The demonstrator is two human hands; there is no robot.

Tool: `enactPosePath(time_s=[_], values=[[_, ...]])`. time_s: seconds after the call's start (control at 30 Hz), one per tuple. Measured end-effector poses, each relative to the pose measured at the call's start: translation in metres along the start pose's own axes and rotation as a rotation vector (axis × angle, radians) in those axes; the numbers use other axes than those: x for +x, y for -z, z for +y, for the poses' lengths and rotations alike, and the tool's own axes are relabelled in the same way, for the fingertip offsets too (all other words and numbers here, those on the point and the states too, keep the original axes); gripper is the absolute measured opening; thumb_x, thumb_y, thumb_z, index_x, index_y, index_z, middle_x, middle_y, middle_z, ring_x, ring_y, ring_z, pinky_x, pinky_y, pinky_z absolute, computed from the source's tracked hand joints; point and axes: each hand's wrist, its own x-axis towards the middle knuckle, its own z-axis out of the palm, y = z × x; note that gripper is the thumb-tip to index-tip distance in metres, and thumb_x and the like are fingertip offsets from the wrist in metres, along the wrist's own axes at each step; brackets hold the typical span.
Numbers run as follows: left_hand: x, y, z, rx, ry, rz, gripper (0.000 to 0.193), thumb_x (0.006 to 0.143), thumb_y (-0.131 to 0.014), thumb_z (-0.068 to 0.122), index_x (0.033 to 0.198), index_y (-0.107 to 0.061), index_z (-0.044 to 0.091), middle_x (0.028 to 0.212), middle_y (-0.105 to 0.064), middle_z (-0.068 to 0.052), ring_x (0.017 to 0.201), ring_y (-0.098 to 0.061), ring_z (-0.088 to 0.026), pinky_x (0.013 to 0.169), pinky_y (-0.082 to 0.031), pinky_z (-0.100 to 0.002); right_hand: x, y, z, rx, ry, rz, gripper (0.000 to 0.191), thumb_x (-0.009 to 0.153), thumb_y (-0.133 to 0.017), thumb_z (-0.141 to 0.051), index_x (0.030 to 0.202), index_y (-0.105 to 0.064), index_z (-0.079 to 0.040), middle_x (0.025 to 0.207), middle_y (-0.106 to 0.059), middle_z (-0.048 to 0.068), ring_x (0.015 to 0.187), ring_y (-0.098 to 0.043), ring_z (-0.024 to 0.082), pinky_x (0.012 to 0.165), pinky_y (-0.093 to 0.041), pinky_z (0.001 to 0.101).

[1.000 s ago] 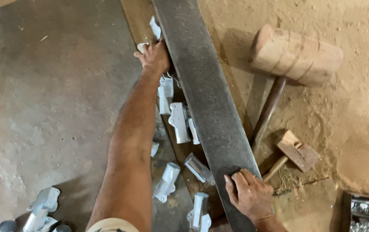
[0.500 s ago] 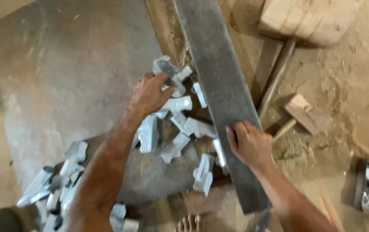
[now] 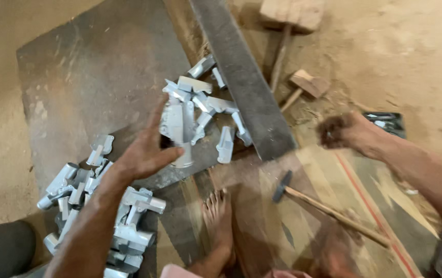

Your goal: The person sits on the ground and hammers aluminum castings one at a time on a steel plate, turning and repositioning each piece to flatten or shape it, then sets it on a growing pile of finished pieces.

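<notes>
Reaching left hand [image 3: 146, 152] open beside grey metal castings [image 3: 195, 110], nothing gripped.

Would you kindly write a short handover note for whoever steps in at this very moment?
Left hand: open, empty, beside the loose silver metal castings on the dark metal sheet.
Right hand: blurred, loosely curled, nothing seen in its grip, above the mat.
Long grey bar lies along the castings. Second heap of castings sits near the left forearm. Small hammer lies by the bare foot.
Done: one heap gathered. Left: the loose castings by the bar.
</notes>
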Motion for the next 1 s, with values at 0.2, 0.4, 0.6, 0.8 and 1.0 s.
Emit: enactPosePath(time_s=[0.2, 0.4, 0.6, 0.8, 1.0], values=[[-0.072, 0.025, 0.076, 0.143, -0.249, 0.144, 0.12, 0.075, -0.071, 0.013, 0.167, 0.005, 0.01, 0.166, -0.027, -0.036, 0.132, -0.049, -0.052, 0.109, -0.044, -0.053, -0.188, 0.003, -0.031, 0.168, -0.262, 0.112, 0.027, 0.09, -0.065, -0.008, 0.11, -0.069, 0.009, 0.099, -0.074, 0.018, 0.084, -0.073, 0.025, 0.076, -0.063, 0.0393], [-0.076, 0.02, 0.115, 0.595, -0.019, 0.007, 0.102, 0.078, -0.08, 0.027, 0.158, -0.019, 0.017, 0.127, -0.066, -0.024, 0.108, -0.067, -0.046, 0.1, -0.053, -0.05, -0.192, -0.035, -0.059, -0.141, -0.108, 0.029, 0.025, 0.094, -0.067, -0.019, 0.104, -0.069, 0.003, 0.085, -0.07, 0.01, 0.074, -0.067, 0.019, 0.068, -0.06, 0.0352], [-0.04, -0.014, 0.087, 0.302, -0.391, 0.252, 0.059, 0.075, -0.084, 0.021, 0.126, -0.056, 0.01, 0.118, -0.066, -0.02, 0.106, -0.069, -0.032, 0.089, -0.061, -0.045, -0.085, -0.086, -0.042, -0.502, 0.214, 0.017, 0.018, 0.091, -0.076, -0.02, 0.094, -0.074, -0.002, 0.078, -0.074, 0.01, 0.069, -0.072, 0.015, 0.063, -0.061, 0.0308], [-0.044, -0.098, 0.005, -1.374, 0.058, 0.23, 0.06, 0.081, -0.083, 0.03, 0.129, -0.053, 0.01, 0.113, -0.069, -0.013, 0.105, -0.069, -0.028, 0.092, -0.061, -0.046, 0.003, -0.142, 0.023, -0.448, 0.389, 0.105, 0.01, 0.089, -0.071, -0.008, 0.098, -0.076, -0.007, 0.09, -0.077, 0.008, 0.076, -0.073, 0.016, 0.068, -0.061, 0.0323], [-0.048, -0.153, -0.077, -1.741, 0.533, 0.273, 0.044, 0.105, -0.049, 0.043, 0.12, -0.06, 0.003, 0.103, -0.071, -0.017, 0.088, -0.071, -0.028, 0.075, -0.062, -0.042, 0.025, -0.162, 0.051, -0.711, 0.701, 0.172, 0.015, 0.087, -0.076, -0.017, 0.094, -0.073, -0.003, 0.091, -0.068, 0.016, 0.081, -0.069, 0.035, 0.072, -0.055, 0.0431]])
